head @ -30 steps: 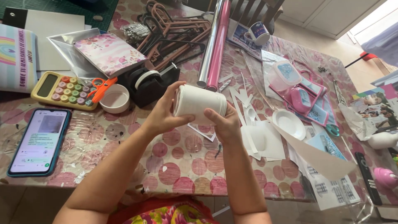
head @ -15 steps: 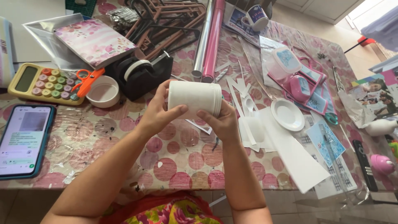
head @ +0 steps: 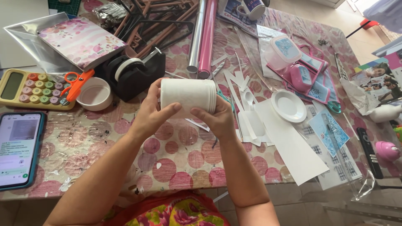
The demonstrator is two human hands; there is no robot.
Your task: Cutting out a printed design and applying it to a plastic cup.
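Above the table's [head: 176, 159] centre, the left hand [head: 151, 114] and right hand [head: 216, 119] are gripping a white jar [head: 188, 95] lying sideways; loosening fingers risk dropping it toward the scissors [head: 75, 86] at nine o'clock.

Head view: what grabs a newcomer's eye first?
First the white cylindrical container, held sideways above the table's middle between the left hand and right hand. Next, the pink-dotted tablecloth crowded with craft clutter: a black tape dispenser just behind the hands, and silver and pink foil rolls leading away up the middle. On the left lie a yellow calculator and a lit phone.
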